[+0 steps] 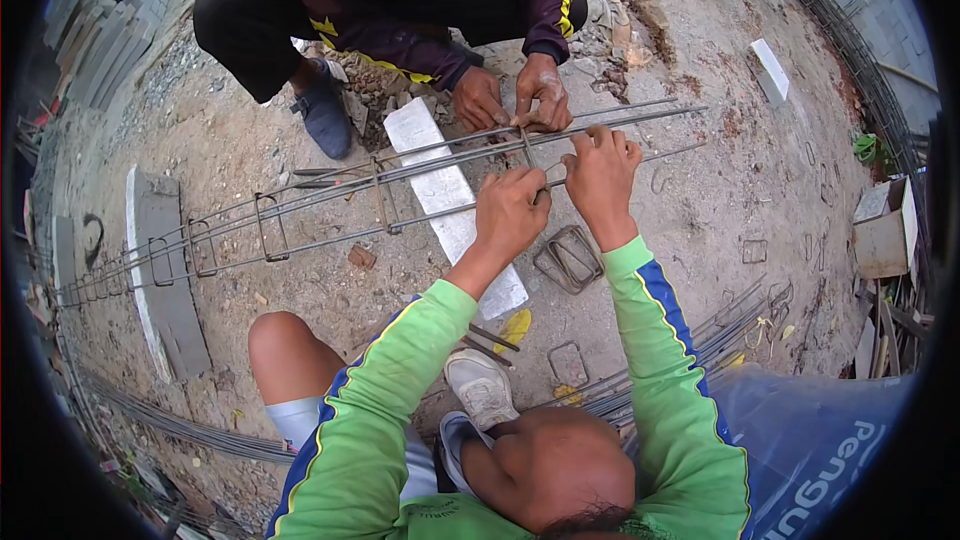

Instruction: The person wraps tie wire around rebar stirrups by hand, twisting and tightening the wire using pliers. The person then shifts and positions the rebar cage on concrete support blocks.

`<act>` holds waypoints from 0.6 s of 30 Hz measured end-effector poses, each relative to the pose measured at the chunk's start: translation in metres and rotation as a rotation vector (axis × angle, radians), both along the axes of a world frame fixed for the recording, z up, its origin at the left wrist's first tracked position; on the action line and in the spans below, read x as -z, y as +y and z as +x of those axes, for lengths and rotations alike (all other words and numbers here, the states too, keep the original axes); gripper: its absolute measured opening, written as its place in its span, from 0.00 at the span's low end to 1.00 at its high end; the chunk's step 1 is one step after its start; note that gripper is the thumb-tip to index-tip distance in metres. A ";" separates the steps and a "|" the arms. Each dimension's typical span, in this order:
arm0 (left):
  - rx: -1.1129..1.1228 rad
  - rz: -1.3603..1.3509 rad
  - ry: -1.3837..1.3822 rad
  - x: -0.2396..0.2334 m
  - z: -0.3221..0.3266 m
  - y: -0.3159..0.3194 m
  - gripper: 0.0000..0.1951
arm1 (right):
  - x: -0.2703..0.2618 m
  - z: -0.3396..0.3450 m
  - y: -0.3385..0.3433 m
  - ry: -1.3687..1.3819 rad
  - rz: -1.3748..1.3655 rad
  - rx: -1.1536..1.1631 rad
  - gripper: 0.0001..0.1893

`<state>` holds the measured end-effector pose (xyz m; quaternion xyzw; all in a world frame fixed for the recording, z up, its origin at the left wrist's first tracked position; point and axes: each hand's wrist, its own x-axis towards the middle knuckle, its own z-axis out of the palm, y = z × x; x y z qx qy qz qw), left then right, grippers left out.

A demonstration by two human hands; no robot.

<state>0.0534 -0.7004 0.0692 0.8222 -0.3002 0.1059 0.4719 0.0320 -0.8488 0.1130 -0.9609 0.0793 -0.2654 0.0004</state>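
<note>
A long cage of steel reinforcing bars (330, 236) with square stirrups runs across the ground before me. My left hand (516, 204) is closed at its near bar, beside a stirrup (529, 148). Just to the right, my right hand (604, 178) has its fingers curled by the upper bars. A short length of thin wire (556, 164) spans between my two hands, pinched at both ends; my fingers partly hide it. Across the cage, a co-worker's hands (510, 101) work at the far corner of the same stirrup.
A pale block (435, 165) and a grey block (169, 277) lie under the cage. Loose stirrups (570, 260) are piled near my right forearm. Pliers-like tool handles (319, 178) lie beyond the bars. More bars (731, 311) and a cardboard box (885, 229) are at right.
</note>
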 end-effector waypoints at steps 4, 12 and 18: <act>-0.061 0.002 -0.022 0.000 -0.002 0.000 0.04 | 0.018 -0.057 0.009 0.011 0.557 -0.188 0.11; -0.048 -0.037 0.002 -0.004 -0.004 -0.002 0.04 | 0.079 -0.053 0.005 0.155 0.474 -0.244 0.25; -0.032 -0.061 0.006 -0.004 -0.004 -0.004 0.03 | 0.068 -0.055 0.004 0.178 0.366 -0.167 0.22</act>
